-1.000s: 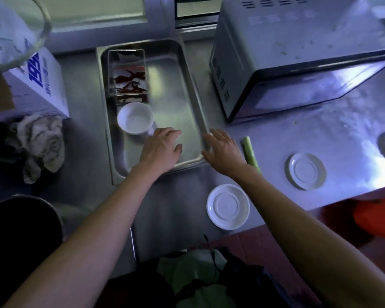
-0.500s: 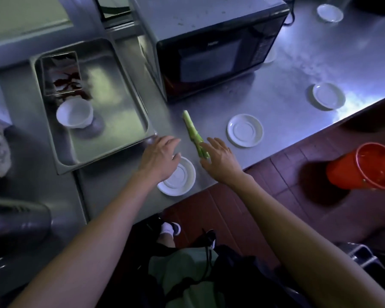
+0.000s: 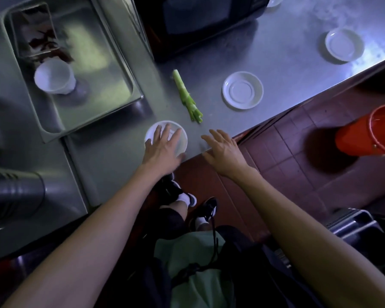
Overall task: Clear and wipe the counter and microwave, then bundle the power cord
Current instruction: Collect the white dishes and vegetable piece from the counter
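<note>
Hands are shifting off the metal tray [image 3: 93, 85] and coming back to the bench [image 3: 276, 63] front edge. The left hand [image 3: 162, 150] is lying fingers spread, flat over the near white saucer [image 3: 178, 134]; no curl round the rim is visible, so it's touching or hovering, not gripping yet. The right hand [image 3: 222, 150] is spread and empty, hanging over the bench edge, apart from the green stalk [image 3: 187, 96] at its 12 o'clock. A second saucer [image 3: 242, 90] is sitting at 3 o'clock of the stalk, a third saucer [image 3: 344, 44] further out at 2 o'clock, and the microwave [image 3: 198, 16] at 12. Reading: clearing is just starting here with the near saucer; wiping and the cord aren't begun, and the cord is not in view.
</note>
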A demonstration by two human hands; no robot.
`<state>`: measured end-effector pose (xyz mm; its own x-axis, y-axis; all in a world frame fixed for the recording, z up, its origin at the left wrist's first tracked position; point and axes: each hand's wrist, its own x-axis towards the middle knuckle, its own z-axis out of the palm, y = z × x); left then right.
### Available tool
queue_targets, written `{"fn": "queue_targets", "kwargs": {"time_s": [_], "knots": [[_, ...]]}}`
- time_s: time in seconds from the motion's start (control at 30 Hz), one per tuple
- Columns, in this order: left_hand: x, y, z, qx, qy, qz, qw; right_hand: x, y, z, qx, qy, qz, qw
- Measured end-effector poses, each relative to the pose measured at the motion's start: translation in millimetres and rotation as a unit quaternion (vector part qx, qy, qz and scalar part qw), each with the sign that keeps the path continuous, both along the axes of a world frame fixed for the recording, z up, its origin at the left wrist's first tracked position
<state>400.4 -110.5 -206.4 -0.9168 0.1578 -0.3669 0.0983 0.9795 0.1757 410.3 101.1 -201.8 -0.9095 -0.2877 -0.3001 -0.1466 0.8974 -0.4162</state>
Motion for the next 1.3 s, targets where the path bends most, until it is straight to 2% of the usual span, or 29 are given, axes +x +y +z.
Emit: {"fn": "queue_targets", "kwargs": {"time_s": [0.33, 0.53, 0.83, 1.3], "knots": [[-24.7, -15.6, -33.6, -0.022, -0.031, 0.004, 0.999, -17.7, -17.3, -14.5, -0.022, -0.003, 0.015, 1.0], [-28.6, -18.2, -37.3, -0.022, -0.049, -0.027, 0.998, -39.8, -24.7, -10.4, -0.032, 0.004, 0.022, 0.999], [-45.5, -20.3, -22.8, 0.0, -0.016, -0.015, 1.0, -54.9, -19.5, -6.4, -0.066, 0.094, -0.033, 0.993], [-89.9, 37.2, 16.3, 0.002, 0.017, -0.024, 1.0, -121.3, 40.3, -12.0, 0.031, 0.041, -0.057, 0.997]]}}
